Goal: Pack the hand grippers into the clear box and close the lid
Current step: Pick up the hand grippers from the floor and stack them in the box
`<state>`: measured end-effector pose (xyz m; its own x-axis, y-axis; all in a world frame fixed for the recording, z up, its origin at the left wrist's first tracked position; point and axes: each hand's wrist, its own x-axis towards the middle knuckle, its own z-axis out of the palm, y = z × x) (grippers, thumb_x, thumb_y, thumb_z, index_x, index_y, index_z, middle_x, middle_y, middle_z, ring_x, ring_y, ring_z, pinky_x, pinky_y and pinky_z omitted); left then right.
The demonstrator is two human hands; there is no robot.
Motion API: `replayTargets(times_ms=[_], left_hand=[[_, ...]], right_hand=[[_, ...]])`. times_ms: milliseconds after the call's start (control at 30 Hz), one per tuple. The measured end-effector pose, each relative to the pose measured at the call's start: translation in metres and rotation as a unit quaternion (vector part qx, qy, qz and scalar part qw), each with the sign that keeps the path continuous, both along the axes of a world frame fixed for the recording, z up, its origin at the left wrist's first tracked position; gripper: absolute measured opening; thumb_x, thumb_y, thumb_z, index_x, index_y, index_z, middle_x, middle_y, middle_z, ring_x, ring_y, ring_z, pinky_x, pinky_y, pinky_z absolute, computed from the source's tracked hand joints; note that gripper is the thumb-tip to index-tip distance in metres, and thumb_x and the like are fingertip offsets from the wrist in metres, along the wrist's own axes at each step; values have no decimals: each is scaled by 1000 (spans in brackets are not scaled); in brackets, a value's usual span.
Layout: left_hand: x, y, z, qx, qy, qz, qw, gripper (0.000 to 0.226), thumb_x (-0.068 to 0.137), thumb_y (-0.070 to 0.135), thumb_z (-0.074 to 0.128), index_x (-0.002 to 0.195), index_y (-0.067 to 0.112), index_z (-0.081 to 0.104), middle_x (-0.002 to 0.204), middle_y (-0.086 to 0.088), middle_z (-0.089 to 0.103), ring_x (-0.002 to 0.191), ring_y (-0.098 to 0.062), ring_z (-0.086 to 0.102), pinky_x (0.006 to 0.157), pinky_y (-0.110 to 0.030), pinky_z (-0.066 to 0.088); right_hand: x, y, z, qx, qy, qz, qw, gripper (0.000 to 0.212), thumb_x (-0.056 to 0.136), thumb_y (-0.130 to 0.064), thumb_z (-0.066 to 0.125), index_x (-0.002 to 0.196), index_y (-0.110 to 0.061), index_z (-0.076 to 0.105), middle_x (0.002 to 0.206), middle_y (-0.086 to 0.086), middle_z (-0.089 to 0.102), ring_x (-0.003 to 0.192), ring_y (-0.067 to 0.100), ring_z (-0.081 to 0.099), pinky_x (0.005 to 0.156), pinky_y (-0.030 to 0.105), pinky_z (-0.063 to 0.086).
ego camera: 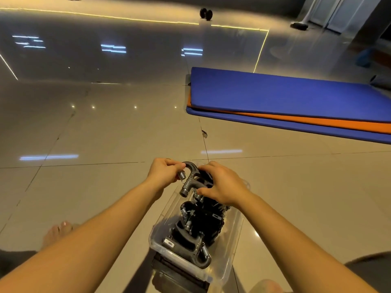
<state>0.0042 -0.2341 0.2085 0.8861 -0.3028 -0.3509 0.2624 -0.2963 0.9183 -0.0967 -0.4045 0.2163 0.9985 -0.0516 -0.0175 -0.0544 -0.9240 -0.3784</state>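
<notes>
A clear plastic box [230, 246] stands on the tiled floor in front of me, with several black hand grippers [203, 227] piled inside it. Both hands hold one more black hand gripper [191, 176] just above the box's far end. My left hand [164, 172] pinches its curved top and spring. My right hand [222, 185] covers its other handle from the right. No lid shows clearly; a dark object [179, 271] lies under the box's near end.
Blue and orange exercise mats [296, 102] lie stacked on the floor at the right. My bare foot [58, 231] rests at the lower left. Small dark dumbbells [206, 13] sit far back. Glossy tile stretches to the left and ahead.
</notes>
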Motion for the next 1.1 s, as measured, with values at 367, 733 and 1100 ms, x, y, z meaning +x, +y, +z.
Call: replayTargets(times_ms=[367,733,1100], left_hand=[[-4,45,-72,243,-59,-211,945,46,93,33,69,134,15,62,113,-7,72,101,-20,68,99,-39,51],[-11,51,-88,200,-40,-218,955,52,94,13,68,144,18,53,91,-15,72,74,-22,65,82,-38,57],[10,43,-91,150,-48,-165,974,43,96,12,64,139,19,59,102,-5,70,86,-11,62,86,-31,46]], right_hand=[[-45,12,-94,4,108,-69,992,74,84,-49,73,148,-21,48,136,-3,56,125,22,55,98,41,51],[-40,26,-123,-4,117,-62,991,61,93,-39,68,147,-18,50,144,3,57,132,26,50,105,44,47],[-37,35,-136,-14,43,-138,989,55,90,-48,70,138,-24,57,135,-7,62,127,20,50,108,41,39]])
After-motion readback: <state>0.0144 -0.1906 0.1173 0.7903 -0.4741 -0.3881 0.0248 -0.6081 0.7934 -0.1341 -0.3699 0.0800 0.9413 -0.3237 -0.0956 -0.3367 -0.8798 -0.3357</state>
